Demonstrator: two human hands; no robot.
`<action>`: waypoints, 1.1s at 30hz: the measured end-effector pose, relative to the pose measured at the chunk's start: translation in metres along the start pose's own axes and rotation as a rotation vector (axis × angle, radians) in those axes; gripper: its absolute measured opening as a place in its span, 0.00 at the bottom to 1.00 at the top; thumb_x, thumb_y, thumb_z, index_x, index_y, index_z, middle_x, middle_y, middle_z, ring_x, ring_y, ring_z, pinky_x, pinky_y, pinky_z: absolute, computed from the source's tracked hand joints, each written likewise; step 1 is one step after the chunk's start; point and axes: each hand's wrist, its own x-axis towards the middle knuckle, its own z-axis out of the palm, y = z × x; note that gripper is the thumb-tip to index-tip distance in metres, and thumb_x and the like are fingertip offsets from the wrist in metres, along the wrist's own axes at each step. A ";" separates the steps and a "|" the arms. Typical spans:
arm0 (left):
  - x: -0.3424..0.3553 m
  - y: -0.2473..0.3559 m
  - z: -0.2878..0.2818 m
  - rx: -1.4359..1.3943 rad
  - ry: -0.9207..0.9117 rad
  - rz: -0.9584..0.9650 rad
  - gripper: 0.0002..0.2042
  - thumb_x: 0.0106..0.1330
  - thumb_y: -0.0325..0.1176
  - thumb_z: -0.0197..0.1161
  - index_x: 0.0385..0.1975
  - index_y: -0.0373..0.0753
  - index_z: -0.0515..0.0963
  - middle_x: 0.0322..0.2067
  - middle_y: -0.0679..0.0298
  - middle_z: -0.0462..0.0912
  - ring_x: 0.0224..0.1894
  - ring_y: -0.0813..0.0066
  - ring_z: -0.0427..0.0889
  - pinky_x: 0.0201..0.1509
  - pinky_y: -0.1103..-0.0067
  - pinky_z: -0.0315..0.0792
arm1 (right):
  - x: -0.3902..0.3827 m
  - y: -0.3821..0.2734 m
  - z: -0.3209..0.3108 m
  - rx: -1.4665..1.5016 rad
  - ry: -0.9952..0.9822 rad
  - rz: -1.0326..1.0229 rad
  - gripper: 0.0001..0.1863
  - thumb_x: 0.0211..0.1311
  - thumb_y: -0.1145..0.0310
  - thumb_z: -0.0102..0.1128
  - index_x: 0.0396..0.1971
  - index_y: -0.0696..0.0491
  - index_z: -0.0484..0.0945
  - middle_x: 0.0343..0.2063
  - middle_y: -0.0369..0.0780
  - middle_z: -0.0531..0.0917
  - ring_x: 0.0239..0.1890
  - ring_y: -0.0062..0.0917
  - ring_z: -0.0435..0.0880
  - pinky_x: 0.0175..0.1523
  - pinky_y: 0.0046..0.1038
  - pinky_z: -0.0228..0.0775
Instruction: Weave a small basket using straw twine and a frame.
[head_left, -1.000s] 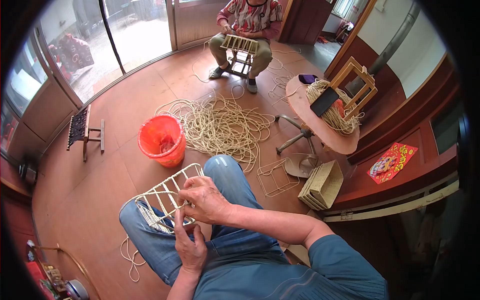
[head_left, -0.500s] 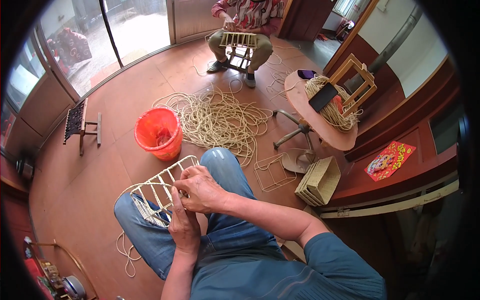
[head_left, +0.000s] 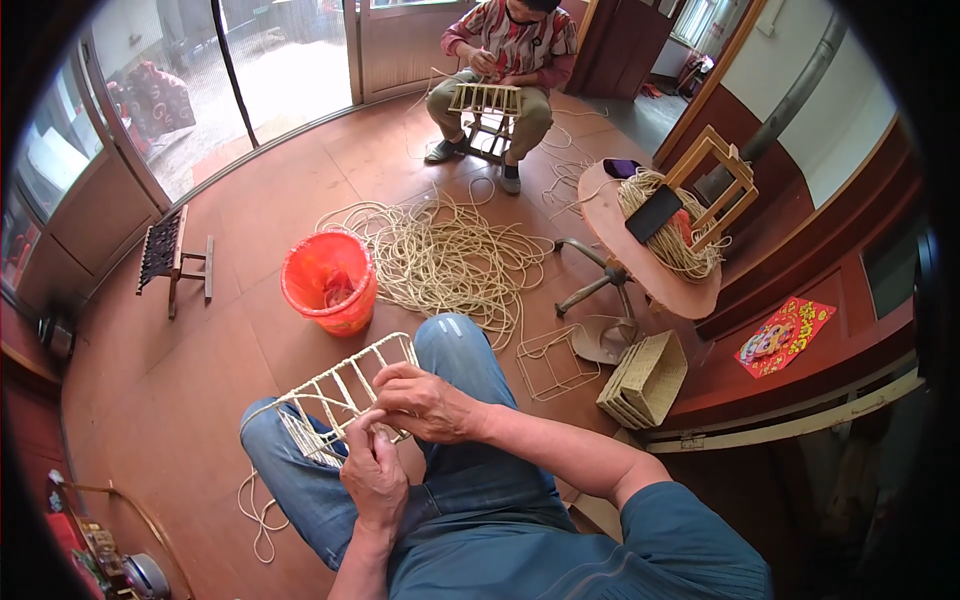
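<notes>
At the lower centre of the frame, a cord-wrapped basket frame [head_left: 345, 388] rests tilted across the left thigh [head_left: 305, 500] of the wearer's jeans. The left hand [head_left: 376, 478] has thumb and fingertips closed on its near edge; the right hand [head_left: 428, 404] meets it there, fingers curled, though whether they grip cord or rim I cannot tell.

With only the thigh beneath it, the frame could slide or twist if the left pinch eased, and a wrap might then slacken. The loose cord [head_left: 262, 522] at lower left could catch underfoot, and the tangled cord pile [head_left: 450, 255] at upper centre could knot if a strand were pulled hard.

The knuckles hide the point of contact and the frame's near corner. The loose cord's upper end is lost behind the leg. At the top edge, the co-worker's [head_left: 508, 50] head is cut off; in the red bucket [head_left: 350, 318], the contents are unclear.
</notes>
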 end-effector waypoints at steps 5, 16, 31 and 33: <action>0.013 0.013 -0.015 -0.151 -0.111 -0.157 0.09 0.81 0.24 0.52 0.49 0.40 0.81 0.28 0.70 0.77 0.26 0.86 0.76 0.29 0.82 0.70 | -0.004 -0.003 0.002 -0.137 0.027 -0.025 0.11 0.65 0.74 0.64 0.47 0.56 0.81 0.47 0.42 0.83 0.64 0.43 0.79 0.68 0.41 0.74; 0.016 0.028 -0.019 -0.085 -0.233 -0.107 0.09 0.76 0.27 0.58 0.49 0.46 0.84 0.30 0.52 0.87 0.34 0.58 0.92 0.38 0.66 0.81 | -0.002 -0.008 0.000 -0.033 0.031 0.139 0.11 0.66 0.66 0.70 0.45 0.53 0.88 0.44 0.40 0.89 0.59 0.38 0.84 0.64 0.38 0.77; 0.033 0.077 -0.078 -0.437 -0.223 -0.167 0.07 0.78 0.23 0.61 0.50 0.36 0.84 0.37 0.69 0.85 0.41 0.87 0.80 0.44 0.84 0.75 | 0.006 -0.020 0.005 -0.119 0.149 0.032 0.10 0.61 0.67 0.75 0.39 0.53 0.85 0.40 0.44 0.85 0.54 0.42 0.84 0.60 0.40 0.78; 0.041 0.082 -0.110 -0.371 -0.135 -0.155 0.09 0.76 0.24 0.61 0.50 0.40 0.85 0.37 0.71 0.84 0.37 0.87 0.78 0.42 0.85 0.72 | 0.008 -0.016 0.007 -0.122 0.215 -0.019 0.10 0.60 0.71 0.74 0.37 0.55 0.81 0.38 0.48 0.83 0.51 0.47 0.83 0.55 0.42 0.79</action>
